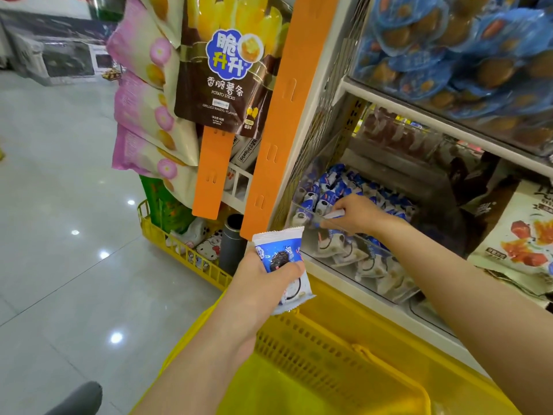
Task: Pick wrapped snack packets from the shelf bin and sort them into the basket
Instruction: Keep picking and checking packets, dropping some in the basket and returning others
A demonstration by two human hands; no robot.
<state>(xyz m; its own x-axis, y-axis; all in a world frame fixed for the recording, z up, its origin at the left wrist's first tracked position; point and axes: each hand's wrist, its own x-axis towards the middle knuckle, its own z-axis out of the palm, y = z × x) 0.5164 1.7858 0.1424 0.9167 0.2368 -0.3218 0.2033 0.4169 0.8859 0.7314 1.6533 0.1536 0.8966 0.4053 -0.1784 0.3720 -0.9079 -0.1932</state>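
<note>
Looking light, soft, slippery, blue-and-white wrapped snack packet (278,256) sits in curled fingers of left hand (263,283); right hand (356,215) pinches crimped end of another packet (333,216).

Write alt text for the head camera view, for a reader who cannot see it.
A person's left hand grips a blue-and-white snack packet above a yellow basket, while the right hand pinches a second packet in a clear shelf bin full of them. A potato sticks bag hangs at left.
</note>
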